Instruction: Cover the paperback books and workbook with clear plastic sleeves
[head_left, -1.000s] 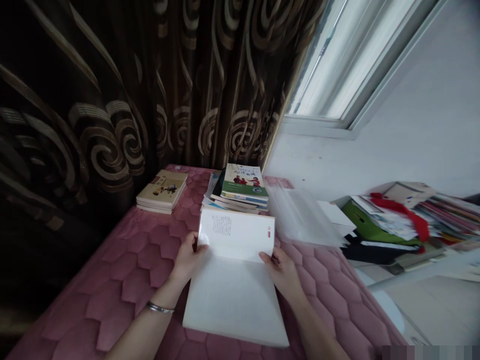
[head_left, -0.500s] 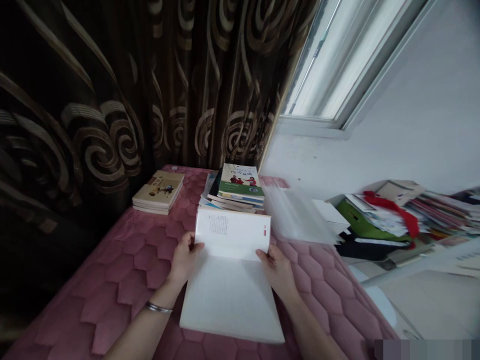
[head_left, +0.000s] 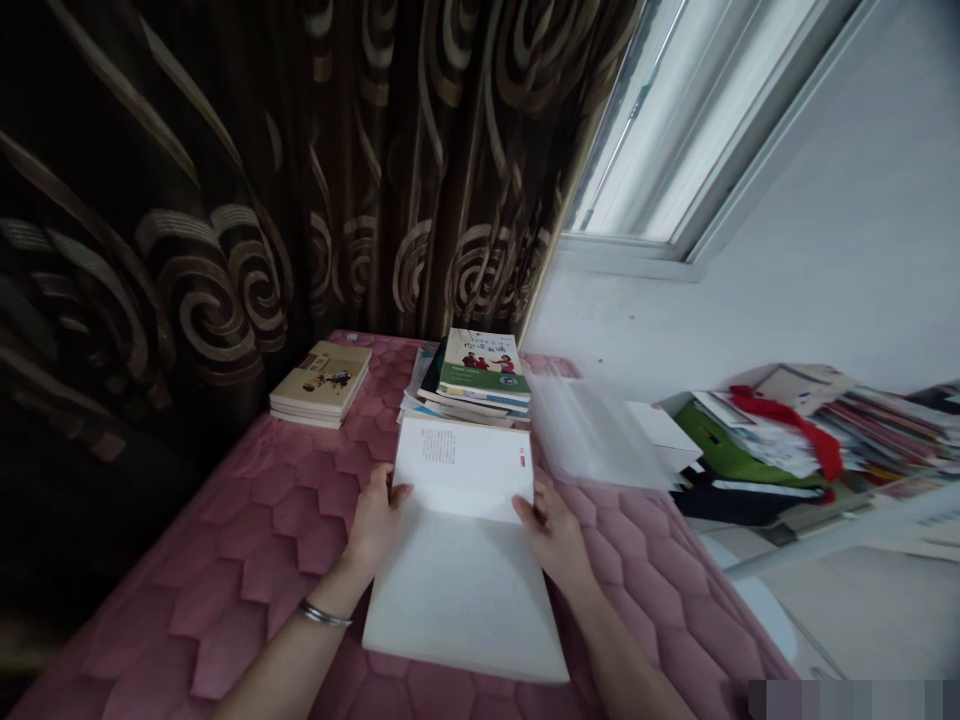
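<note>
A white open book (head_left: pixel 465 590) lies on the pink quilted surface (head_left: pixel 255 560) in front of me. Its front cover flap (head_left: pixel 465 465) is folded up and back, with small print and a red mark on it. My left hand (head_left: pixel 379 520) grips the flap's left edge, thumb over the fold. My right hand (head_left: pixel 555 535) pinches the flap's right edge. A thin bracelet (head_left: pixel 324 615) circles my left wrist.
Just beyond the book is a stack of books (head_left: pixel 472 385) topped by a green cover, and a smaller stack (head_left: pixel 322 382) to its left. Clear plastic sleeves (head_left: pixel 600 435) lie to the right. A cluttered pile of papers (head_left: pixel 787 445) sits further right. Dark patterned curtain (head_left: pixel 225 200) hangs behind.
The cover flap has folded a little lower and flatter. Both hands keep their hold on its edges, and the view has shifted slightly.
</note>
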